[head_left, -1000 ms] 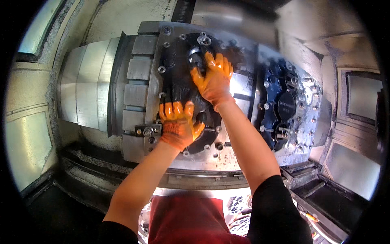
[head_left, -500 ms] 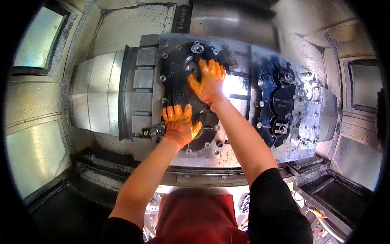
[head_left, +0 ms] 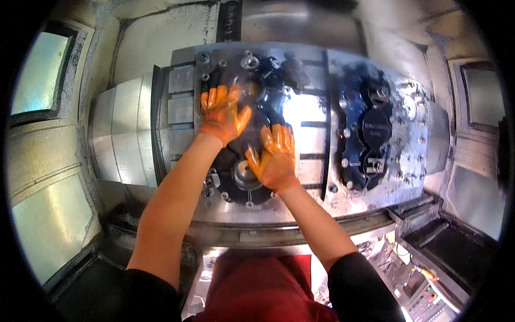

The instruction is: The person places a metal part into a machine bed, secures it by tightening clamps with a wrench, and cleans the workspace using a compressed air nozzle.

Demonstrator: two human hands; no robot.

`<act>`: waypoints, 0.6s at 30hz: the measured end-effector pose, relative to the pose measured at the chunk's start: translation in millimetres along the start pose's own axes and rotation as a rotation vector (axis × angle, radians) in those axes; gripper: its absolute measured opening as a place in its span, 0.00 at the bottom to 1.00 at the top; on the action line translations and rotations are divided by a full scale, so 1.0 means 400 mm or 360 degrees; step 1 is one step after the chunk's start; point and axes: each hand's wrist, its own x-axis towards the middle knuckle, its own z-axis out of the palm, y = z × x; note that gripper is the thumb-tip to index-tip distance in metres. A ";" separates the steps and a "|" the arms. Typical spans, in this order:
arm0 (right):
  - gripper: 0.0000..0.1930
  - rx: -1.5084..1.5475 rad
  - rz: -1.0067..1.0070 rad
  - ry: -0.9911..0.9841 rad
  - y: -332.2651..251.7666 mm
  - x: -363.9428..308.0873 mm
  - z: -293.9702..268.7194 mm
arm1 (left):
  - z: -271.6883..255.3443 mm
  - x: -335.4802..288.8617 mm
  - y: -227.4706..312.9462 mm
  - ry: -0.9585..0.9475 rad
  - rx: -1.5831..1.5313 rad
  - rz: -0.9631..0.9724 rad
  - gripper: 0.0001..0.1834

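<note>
My left hand (head_left: 221,115), in an orange glove, rests with spread fingers on the upper left part of a dark metal housing (head_left: 241,140). Lower and to the right, my right hand (head_left: 277,160), gloved alike, lies flat on the same housing with its fingers apart. Neither hand grips anything. Beside the right thumb is a round silver bore (head_left: 245,175). Bolts line the housing's edge, among them a large bolt with a washer (head_left: 249,61) at the far end. Part of the housing is hidden under my palms.
A second dark housing (head_left: 370,129) is bolted at the right on the metal fixture plate (head_left: 403,161). Ribbed metal way covers (head_left: 120,129) flank the left side. Machine enclosure walls surround everything, with a control panel (head_left: 426,306) at the lower right.
My left hand has moved away from me, up the housing. The right hand has come back toward me, down to the near bore. Both stay spread.
</note>
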 end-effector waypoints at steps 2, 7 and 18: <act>0.27 0.0064 -0.0013 0.0050 0.010 -0.004 -0.004 | 0.011 -0.013 0.001 0.0052 -0.0026 0.0052 0.27; 0.30 0.0092 -0.0049 0.0061 0.009 -0.013 0.009 | -0.008 -0.011 0.005 0.0007 -0.0035 0.0037 0.28; 0.28 0.0157 -0.0104 0.0146 0.008 0.001 -0.005 | -0.010 -0.018 0.008 -0.0071 -0.0043 -0.0018 0.31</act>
